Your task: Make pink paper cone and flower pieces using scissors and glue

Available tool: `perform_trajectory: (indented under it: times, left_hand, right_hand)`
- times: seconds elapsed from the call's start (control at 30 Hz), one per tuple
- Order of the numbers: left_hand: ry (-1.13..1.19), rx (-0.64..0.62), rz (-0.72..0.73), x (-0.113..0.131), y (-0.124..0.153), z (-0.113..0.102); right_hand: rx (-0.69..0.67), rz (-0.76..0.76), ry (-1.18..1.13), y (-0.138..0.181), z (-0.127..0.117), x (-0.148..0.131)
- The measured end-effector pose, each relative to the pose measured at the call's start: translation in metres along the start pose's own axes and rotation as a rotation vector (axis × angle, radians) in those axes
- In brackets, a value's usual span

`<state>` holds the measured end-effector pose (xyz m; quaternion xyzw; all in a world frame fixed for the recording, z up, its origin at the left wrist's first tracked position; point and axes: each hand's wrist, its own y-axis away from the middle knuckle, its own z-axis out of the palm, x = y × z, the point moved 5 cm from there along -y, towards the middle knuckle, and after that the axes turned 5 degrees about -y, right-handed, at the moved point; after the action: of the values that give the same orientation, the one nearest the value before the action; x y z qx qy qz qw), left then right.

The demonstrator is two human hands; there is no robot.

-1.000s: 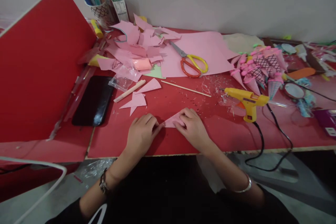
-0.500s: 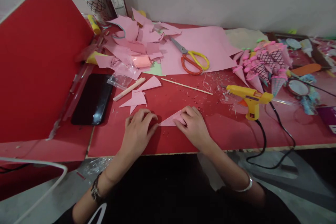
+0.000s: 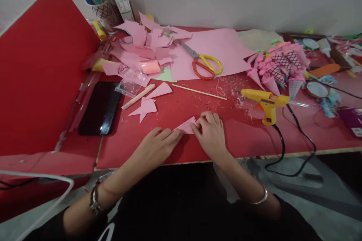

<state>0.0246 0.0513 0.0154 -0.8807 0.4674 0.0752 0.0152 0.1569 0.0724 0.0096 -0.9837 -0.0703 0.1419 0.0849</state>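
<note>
A small pink paper triangle [image 3: 187, 126] lies on the red table [image 3: 175, 147] near its front edge. My left hand [image 3: 158, 145] lies low on the table with its fingers stretched toward the triangle's left corner, touching it. My right hand [image 3: 210, 131] is curled over the triangle's right end, fingertips pinching it. Two more pink paper triangles [image 3: 154, 98] rest a little farther back on the left.
A yellow glue gun [image 3: 266, 102] with a black cord stands right of my hands. Scissors [image 3: 205, 66] lie on a pink sheet [image 3: 223, 51]. Pink scraps [image 3: 141, 51], a thin stick [image 3: 198, 92], a phone [image 3: 100, 108], paper cones [image 3: 279, 67] and a pen cup [image 3: 103, 7] surround them.
My left hand has uncurled and stretched its fingers flat to the triangle's left corner. The right hand has stayed on the triangle's right end. The camera shifted slightly.
</note>
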Motion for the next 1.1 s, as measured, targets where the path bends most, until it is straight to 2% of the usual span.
perform_trajectory:
  times: [0.13, 0.27, 0.33, 0.4, 0.47, 0.53, 0.7, 0.8, 0.97, 1.1]
  left_hand:
    - [-0.008, -0.026, -0.02, 0.005, 0.003, 0.002]
    - [0.063, -0.022, -0.108, 0.007, 0.006, 0.005]
    - [0.099, 0.009, -0.13, 0.008, 0.006, 0.005]
    - [0.122, 0.033, -0.125, 0.01, 0.005, 0.005]
    - [0.135, 0.042, -0.129, 0.01, 0.004, 0.005]
    - [0.141, 0.045, -0.142, 0.01, 0.002, 0.005]
    - [0.147, 0.031, -0.176, 0.012, -0.001, 0.005]
    - [0.156, 0.038, -0.197, 0.013, -0.001, 0.006]
    - [0.18, 0.049, -0.247, 0.012, -0.001, 0.006]
    - [0.179, 0.056, -0.247, 0.011, -0.001, 0.004]
  right_hand:
    - [0.034, 0.009, 0.027, -0.003, -0.002, 0.006]
    - [0.177, 0.033, 0.022, -0.003, -0.011, 0.018]
    - [0.255, -0.008, -0.013, 0.003, -0.017, 0.018]
    - [0.274, -0.102, -0.056, 0.011, -0.02, 0.011]
    - [0.226, -0.21, -0.086, 0.021, -0.019, 0.002]
    - [0.15, -0.253, -0.129, 0.027, -0.016, -0.004]
    - [0.085, -0.115, -0.233, 0.025, -0.01, 0.004]
    - [0.086, -0.184, -0.13, 0.023, -0.01, 0.001]
    - [0.1, -0.441, 0.07, 0.032, -0.015, -0.01]
    - [0.004, -0.417, 0.058, 0.033, -0.014, -0.004]
